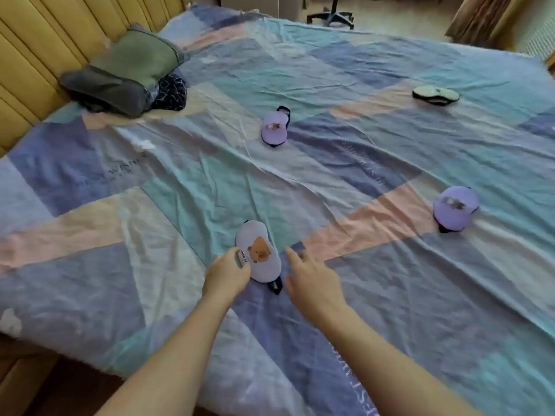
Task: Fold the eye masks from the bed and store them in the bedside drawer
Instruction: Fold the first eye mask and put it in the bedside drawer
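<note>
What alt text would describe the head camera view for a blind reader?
Two bare hands reach over a patchwork bed sheet: the left hand touches a bear-print eye mask, the right hand hovers open beside it. Three more eye masks lie farther away.

A wide bed [345,85] covered in a wrinkled patchwork sheet of blue, teal and peach fills the room, backed by a yellow padded headboard [39,46] with grey-green pillows [132,64] piled against it. A black swivel-chair base [332,18] and brown curtain [477,16] stand beyond, in soft daylight.
</note>
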